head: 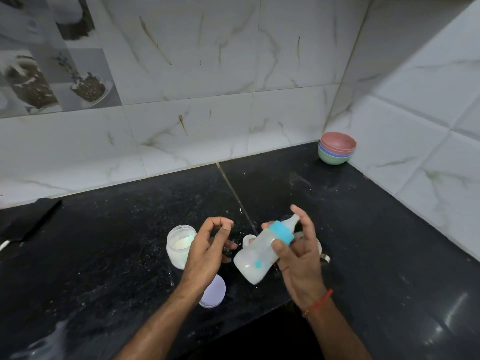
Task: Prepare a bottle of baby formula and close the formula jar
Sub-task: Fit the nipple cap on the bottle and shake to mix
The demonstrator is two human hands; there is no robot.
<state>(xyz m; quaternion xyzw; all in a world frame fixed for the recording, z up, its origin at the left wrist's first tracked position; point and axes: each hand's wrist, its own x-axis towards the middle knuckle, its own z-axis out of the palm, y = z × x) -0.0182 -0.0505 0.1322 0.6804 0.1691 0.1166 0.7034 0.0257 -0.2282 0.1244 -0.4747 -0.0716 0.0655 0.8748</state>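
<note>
Bottle (262,252) tilted in right hand (298,255)

Home kitchen – black stone counter (363,229), tiled walls (207,87) (corner), stacked bowls (337,148).

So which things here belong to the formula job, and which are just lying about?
Job: baby bottle held tilted in the right hand; open formula jar; its lid lying on the counter; left hand, holding nothing.

Lying about: stacked bowls in the corner; dark object at far left.
</note>
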